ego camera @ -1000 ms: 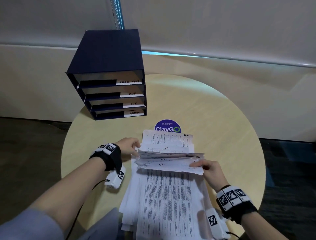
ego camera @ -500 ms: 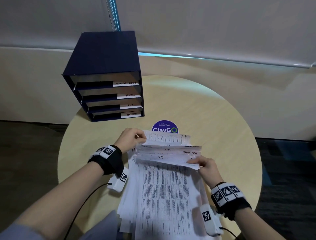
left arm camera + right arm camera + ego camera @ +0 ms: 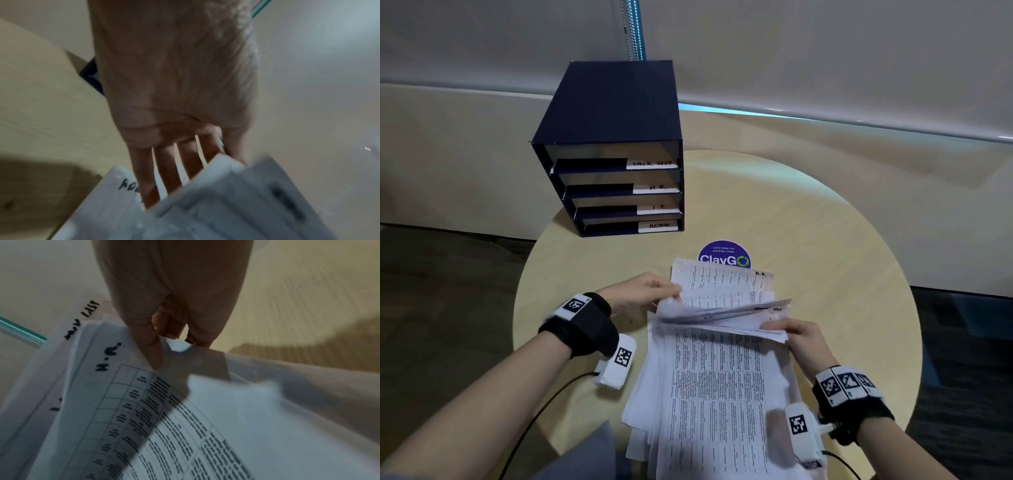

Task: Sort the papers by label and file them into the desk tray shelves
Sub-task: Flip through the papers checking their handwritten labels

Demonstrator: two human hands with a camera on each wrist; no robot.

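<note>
The bench (image 3: 825, 240) has a pale wood-grain top, smooth with a soft sheen. The papers (image 3: 719, 387) are thin white printed sheets, matt, curling where lifted. The desk tray (image 3: 613, 113) looks like dark navy board with a matt face, its shelves carrying white paper labels (image 3: 652, 163) with handwritten ink. A round sticker (image 3: 724, 255) lies glossy on the wood. The wristbands (image 3: 582, 325) are black cloth, with white hard-plastic camera housings (image 3: 616, 361). The floor (image 3: 441, 291) looks like dark, rough carpet.

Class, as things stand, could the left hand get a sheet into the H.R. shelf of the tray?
Probably yes: the H.R. shelf faces the left hand with bare table between, though that hand holds the papers.
</note>
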